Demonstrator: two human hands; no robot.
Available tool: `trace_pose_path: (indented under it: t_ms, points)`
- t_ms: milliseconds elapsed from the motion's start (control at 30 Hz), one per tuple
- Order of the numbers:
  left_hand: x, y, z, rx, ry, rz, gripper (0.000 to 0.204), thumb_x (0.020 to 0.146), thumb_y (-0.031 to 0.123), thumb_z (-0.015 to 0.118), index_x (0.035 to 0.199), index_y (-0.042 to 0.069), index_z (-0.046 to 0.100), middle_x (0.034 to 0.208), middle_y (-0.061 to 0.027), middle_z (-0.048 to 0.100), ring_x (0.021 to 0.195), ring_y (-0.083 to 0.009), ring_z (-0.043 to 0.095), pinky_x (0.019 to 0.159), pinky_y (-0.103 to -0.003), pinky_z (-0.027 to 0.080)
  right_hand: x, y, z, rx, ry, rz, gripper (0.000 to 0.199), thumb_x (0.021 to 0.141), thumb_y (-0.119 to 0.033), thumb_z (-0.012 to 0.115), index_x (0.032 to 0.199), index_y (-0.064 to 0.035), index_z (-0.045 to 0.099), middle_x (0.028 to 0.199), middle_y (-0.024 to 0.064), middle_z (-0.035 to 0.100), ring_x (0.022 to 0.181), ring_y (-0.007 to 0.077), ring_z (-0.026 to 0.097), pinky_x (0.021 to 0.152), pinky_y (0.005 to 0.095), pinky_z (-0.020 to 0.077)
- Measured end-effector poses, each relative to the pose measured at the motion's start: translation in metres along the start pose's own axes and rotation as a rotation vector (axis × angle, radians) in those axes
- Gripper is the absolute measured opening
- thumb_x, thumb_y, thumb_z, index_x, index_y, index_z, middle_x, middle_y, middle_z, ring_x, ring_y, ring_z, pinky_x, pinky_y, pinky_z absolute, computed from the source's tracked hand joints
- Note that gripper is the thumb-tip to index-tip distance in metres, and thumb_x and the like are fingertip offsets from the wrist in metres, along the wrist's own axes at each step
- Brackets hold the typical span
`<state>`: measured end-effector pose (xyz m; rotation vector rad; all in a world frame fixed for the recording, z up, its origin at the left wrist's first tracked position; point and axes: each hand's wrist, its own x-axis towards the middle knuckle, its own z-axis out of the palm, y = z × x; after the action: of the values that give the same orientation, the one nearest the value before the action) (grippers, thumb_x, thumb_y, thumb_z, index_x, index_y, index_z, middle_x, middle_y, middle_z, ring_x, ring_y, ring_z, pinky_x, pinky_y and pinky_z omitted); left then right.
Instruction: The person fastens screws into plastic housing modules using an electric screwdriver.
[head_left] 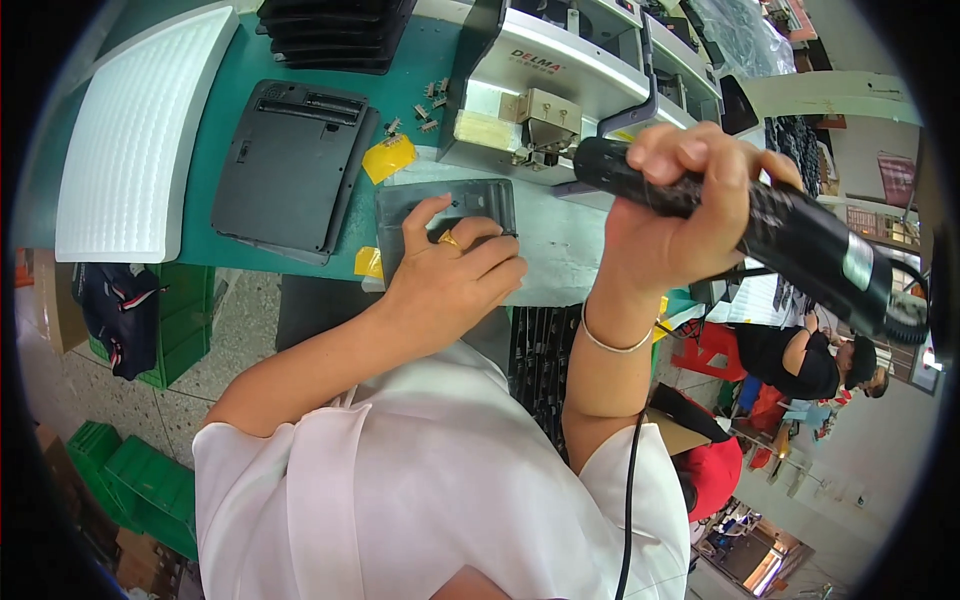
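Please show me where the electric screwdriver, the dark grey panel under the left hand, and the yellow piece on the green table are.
electric screwdriver [800, 235]: head view, middle of its black body.
dark grey panel [480, 198]: head view, its bare upper part.
yellow piece [388, 157]: head view, its centre.

A white ribbed foam tray [135, 130] is lying at ten o'clock on the green bench top [225, 120], and a dark grey back cover [290, 165] is resting just beside it toward eleven. A stack of black trays [335, 35] is sitting at twelve. Small screws [428, 103] are lying scattered near a yellow tag [388, 157]. Green crates [140, 485] are standing on the floor at eight o'clock, and another person [800, 360] is working at four
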<state>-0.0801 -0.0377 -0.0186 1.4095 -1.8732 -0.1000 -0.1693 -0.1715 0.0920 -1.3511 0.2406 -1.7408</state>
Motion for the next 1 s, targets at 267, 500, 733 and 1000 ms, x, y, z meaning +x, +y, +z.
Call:
trace_pose_path:
  t_ms: [267, 500, 733, 1000]
  points:
    - [0.006, -0.001, -0.003, -0.078, -0.105, -0.104, 0.012, 0.077, 0.019, 0.072, 0.088, 0.017, 0.069, 0.1, 0.0051, 0.063, 0.102, -0.016, 0.054, 0.101, -0.054, 0.023, -0.001, 0.015, -0.002, -0.038, -0.039, 0.024, 0.04, 0.084, 0.003, 0.061, 0.113, -0.0041, 0.035, 0.066, 0.0125, 0.059, 0.047, 0.017, 0.054, 0.048, 0.0309, 0.0511]
    - [0.011, -0.004, -0.01, -0.146, -0.152, -0.122, 0.008, 0.078, 0.017, 0.07, 0.087, 0.017, 0.07, 0.1, 0.0041, 0.064, 0.103, -0.018, 0.053, 0.101, -0.054, 0.023, 0.012, 0.019, 0.004, 0.005, -0.247, 0.116, 0.037, 0.083, 0.008, 0.062, 0.11, -0.0016, 0.039, 0.07, 0.0108, 0.063, 0.053, 0.0121, 0.059, 0.049, 0.0236, 0.0494]
    - [0.016, -0.005, -0.01, -0.189, -0.136, -0.153, 0.003, 0.078, 0.014, 0.067, 0.08, 0.015, 0.068, 0.092, 0.0046, 0.062, 0.098, -0.0186, 0.053, 0.1, -0.052, 0.023, 0.014, 0.02, -0.003, 0.028, -0.335, 0.189, 0.031, 0.085, 0.006, 0.058, 0.111, -0.0033, 0.045, 0.072, 0.014, 0.059, 0.049, 0.0168, 0.053, 0.05, 0.0349, 0.0494]
    - [0.021, -0.011, -0.014, -0.285, -0.232, -0.225, 0.006, 0.08, 0.012, 0.064, 0.081, 0.016, 0.068, 0.091, 0.0055, 0.061, 0.097, -0.0193, 0.053, 0.1, -0.045, 0.022, -0.035, -0.039, -0.043, 0.16, -0.218, 0.266, 0.037, 0.087, -0.001, 0.058, 0.117, -0.008, 0.038, 0.073, 0.0101, 0.055, 0.051, 0.0159, 0.049, 0.045, 0.0324, 0.0471]
